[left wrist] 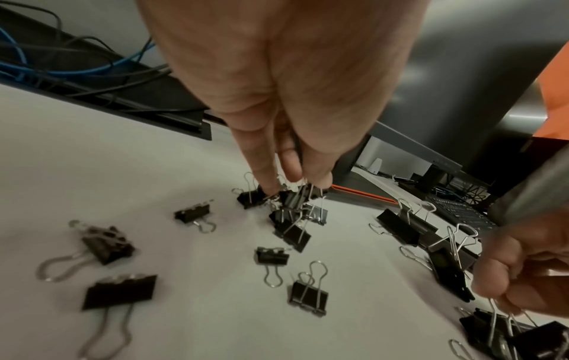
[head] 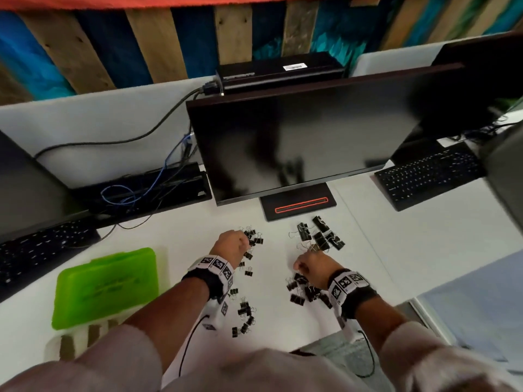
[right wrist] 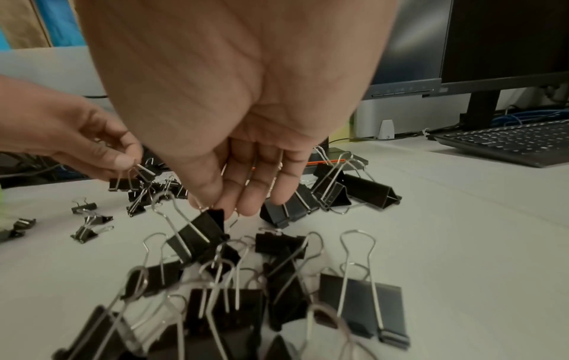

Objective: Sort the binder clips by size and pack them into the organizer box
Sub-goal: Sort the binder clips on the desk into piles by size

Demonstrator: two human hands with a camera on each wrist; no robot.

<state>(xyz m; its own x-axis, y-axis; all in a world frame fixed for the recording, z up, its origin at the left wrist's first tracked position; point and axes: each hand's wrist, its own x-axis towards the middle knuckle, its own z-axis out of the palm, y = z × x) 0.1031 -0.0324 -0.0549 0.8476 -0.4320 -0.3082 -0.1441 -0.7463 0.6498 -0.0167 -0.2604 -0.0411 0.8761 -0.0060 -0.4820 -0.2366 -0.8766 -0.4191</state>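
Black binder clips lie in groups on the white desk (head: 382, 250): small ones (head: 244, 314) by my left forearm, large ones (head: 319, 236) near the monitor foot, medium ones (head: 305, 291) under my right wrist. My left hand (head: 243, 244) pinches the wire handle of a small clip (left wrist: 297, 197) at the top of a small-clip pile (head: 254, 239). My right hand (right wrist: 221, 207) points down and pinches the handle of a medium clip (right wrist: 200, 233), which hangs tilted over the medium pile. The green organizer box (head: 107, 287) lies shut at the left.
A dark monitor (head: 297, 148) on its base (head: 298, 205) stands just behind the clips. Keyboards sit at far left (head: 42, 250) and back right (head: 430, 174). Tangled cables (head: 135, 190) lie behind the left side. The desk's front edge is at the right of my right arm.
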